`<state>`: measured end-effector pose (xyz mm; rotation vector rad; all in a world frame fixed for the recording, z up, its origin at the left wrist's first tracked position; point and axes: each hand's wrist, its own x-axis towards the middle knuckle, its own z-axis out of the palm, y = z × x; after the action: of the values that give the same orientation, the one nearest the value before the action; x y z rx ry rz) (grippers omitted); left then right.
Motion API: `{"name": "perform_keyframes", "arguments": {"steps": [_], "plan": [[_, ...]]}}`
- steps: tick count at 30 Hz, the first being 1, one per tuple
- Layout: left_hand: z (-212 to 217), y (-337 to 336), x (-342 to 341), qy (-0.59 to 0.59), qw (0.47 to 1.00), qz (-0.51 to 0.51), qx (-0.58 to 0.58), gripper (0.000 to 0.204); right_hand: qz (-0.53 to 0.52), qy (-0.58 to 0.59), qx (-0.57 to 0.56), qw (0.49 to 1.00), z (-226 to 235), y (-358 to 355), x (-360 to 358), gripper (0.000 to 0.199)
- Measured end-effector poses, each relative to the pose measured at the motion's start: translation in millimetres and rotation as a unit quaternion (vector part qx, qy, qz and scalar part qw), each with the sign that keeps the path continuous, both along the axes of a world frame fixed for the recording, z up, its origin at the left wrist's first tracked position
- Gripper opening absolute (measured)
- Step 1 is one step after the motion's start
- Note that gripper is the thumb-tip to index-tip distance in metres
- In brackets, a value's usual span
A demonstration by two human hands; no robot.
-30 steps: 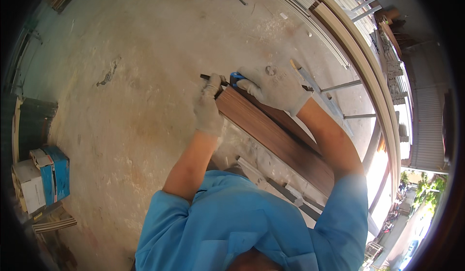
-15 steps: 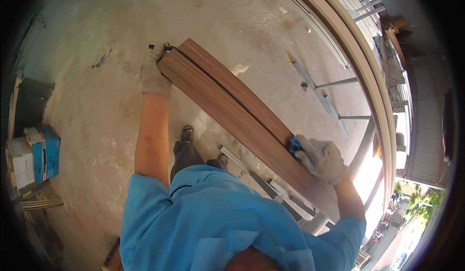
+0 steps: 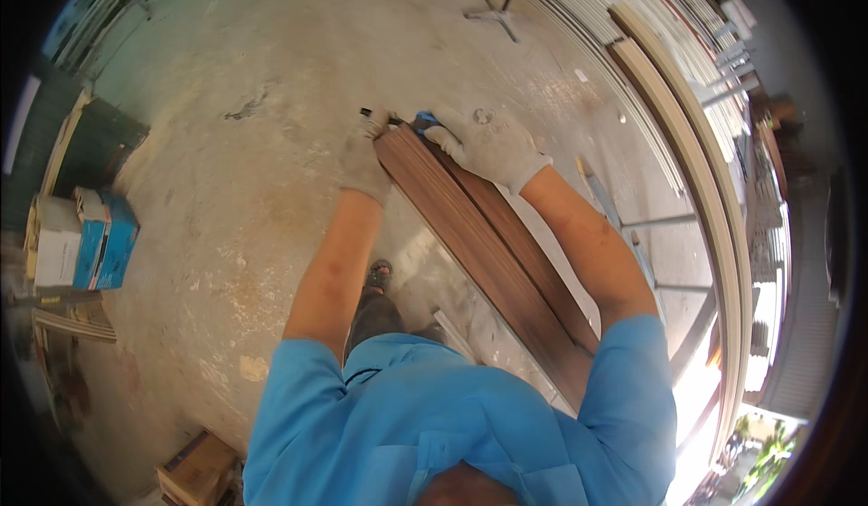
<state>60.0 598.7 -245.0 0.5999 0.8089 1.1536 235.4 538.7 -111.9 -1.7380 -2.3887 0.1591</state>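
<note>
A long brown wood-grain plank slants from my hands down to the lower right, a dark lengthwise groove running between its two faces. At its upper left end my left hand, in a grey work glove, is closed round a thin black piece whose tip sticks out past the fingers. Beside it, my gloved right hand grips a small blue tool at the same end of the plank. The tool's working part is hidden by fingers and plank.
Long pale profiles lie stacked along the right on a metal rack. A blue-and-white box stands at the left, a cardboard box at lower left. A stand's metal foot rests on the concrete floor at the top.
My right hand has travelled with the blue tool from the plank's lower right part to its upper left end, beside my left hand. The left hand keeps its place at that end.
</note>
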Motion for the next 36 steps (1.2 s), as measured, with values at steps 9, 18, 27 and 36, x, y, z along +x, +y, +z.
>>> {"name": "perform_keyframes", "arguments": {"steps": [9,18,27,36], "plan": [[-69.7,64.7,-31.5,0.013,0.991,-0.069,0.110,0.032,-0.055,0.003,-0.107,0.993,32.3,-253.5,92.4,0.034],[126.2,-92.5,68.6,0.532,0.634,0.077,0.556,0.044,-0.359,-0.026,-0.068,0.930,99.2,-505.7,138.5,0.029],[129.5,-404.8,309.5,0.337,0.345,-0.681,0.552,0.051,-0.601,0.178,0.211,0.750,113.4,-662.5,63.2,0.038],[125.5,-470.8,332.7,0.246,0.400,-0.669,0.577,0.027,-0.663,0.295,0.279,0.629,75.0,-800.0,22.8,0.045]]}}
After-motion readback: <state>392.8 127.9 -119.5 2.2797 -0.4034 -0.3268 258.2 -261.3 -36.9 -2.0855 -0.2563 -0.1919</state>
